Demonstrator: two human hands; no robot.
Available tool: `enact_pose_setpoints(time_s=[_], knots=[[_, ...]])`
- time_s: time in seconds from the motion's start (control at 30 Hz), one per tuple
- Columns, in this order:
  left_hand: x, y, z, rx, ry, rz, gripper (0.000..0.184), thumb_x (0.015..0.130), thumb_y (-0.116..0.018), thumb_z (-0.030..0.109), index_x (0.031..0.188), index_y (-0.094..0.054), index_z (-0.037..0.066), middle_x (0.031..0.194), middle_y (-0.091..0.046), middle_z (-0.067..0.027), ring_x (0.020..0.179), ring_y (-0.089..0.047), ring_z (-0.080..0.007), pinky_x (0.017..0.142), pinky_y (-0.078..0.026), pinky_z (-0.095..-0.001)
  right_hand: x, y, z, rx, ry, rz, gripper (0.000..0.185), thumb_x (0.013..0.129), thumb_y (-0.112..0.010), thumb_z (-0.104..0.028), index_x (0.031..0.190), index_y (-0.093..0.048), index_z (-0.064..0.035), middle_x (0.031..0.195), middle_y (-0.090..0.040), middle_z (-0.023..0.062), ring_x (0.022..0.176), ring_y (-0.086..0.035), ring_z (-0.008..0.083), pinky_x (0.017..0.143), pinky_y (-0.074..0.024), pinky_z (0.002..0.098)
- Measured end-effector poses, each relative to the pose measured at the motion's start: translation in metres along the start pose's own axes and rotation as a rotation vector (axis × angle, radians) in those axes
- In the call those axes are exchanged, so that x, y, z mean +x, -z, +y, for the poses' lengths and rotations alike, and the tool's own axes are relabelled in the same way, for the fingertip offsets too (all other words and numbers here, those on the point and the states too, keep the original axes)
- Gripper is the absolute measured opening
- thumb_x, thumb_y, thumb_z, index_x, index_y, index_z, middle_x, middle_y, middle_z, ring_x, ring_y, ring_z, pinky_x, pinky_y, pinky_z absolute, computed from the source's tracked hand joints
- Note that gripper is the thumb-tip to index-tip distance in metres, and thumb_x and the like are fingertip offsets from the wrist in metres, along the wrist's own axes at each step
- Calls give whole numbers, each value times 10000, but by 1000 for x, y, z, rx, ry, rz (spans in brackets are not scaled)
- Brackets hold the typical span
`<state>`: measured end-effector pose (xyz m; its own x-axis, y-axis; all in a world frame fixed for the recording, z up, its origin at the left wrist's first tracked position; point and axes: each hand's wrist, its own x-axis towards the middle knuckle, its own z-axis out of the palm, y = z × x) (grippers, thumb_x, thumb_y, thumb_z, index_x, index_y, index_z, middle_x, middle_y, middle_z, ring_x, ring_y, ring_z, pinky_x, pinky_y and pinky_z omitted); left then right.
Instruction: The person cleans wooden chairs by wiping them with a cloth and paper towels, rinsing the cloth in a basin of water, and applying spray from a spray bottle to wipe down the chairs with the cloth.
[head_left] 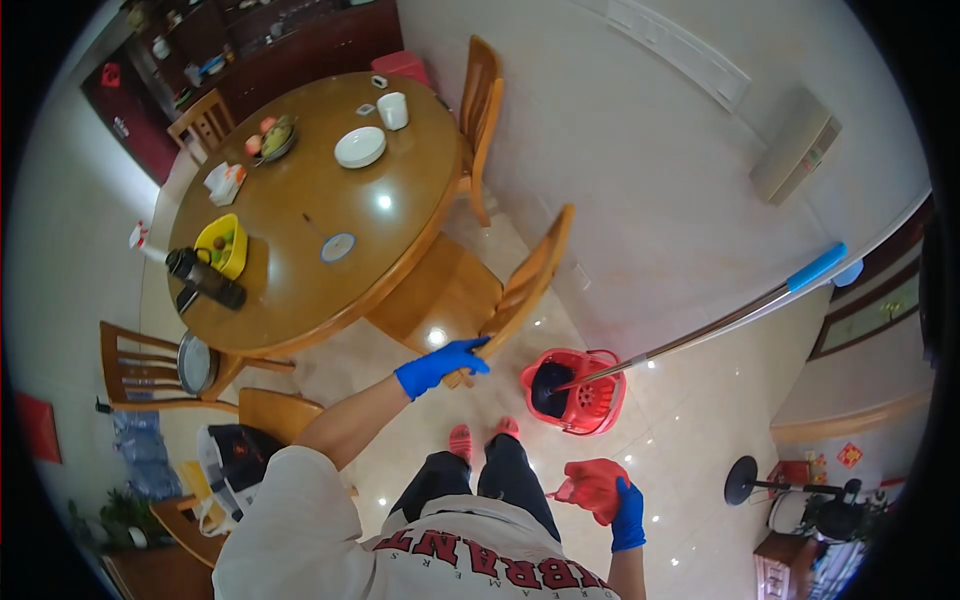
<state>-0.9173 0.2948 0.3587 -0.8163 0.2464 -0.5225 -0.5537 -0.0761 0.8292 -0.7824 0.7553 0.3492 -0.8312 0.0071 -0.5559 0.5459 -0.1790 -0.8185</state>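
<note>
- Chair (pixel 530 285) with a wooden back stands near the right edge of the round table (pixel 290 265), its seat reaching partly under the tabletop.
- Left hand (pixel 440 370), in a blue glove, is closed over the near end of that chair's back rail.
- Right hand (pixel 628 517), gloved the same way, is bunched around one end of a red cloth (pixel 592 487), which hangs above the floor beside the person's legs; the thumb's exact place I cannot tell.
- Red bucket (pixel 603 398) stands on the tiled floor, just beyond the chair's back. A mop (pixel 715 325) has its lower end in it, and its pole slants up toward a blue grip.
- At the table's left edge are a black bottle (pixel 205 278) and, just beside it, a yellow basket (pixel 238 255) holding fruit.
- Toward the table's far edge are a bowl of fruit (pixel 270 140), a white plate (pixel 360 147) and, near the plate, a white mug (pixel 393 112).
</note>
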Motion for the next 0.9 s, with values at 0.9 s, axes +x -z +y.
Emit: enact_pose_setpoints(time_s=[0.9], knots=[[-432, -20, -213, 623, 455, -102, 613, 767, -605, 561, 1186, -574, 115, 1197, -565, -122, 1133, -502, -260, 976, -349, -312, -32, 9, 31, -22, -259, -590, 478, 902, -507, -280, 1259, -433, 30, 1176, -553, 160, 1036, -576, 276, 903, -470, 377]])
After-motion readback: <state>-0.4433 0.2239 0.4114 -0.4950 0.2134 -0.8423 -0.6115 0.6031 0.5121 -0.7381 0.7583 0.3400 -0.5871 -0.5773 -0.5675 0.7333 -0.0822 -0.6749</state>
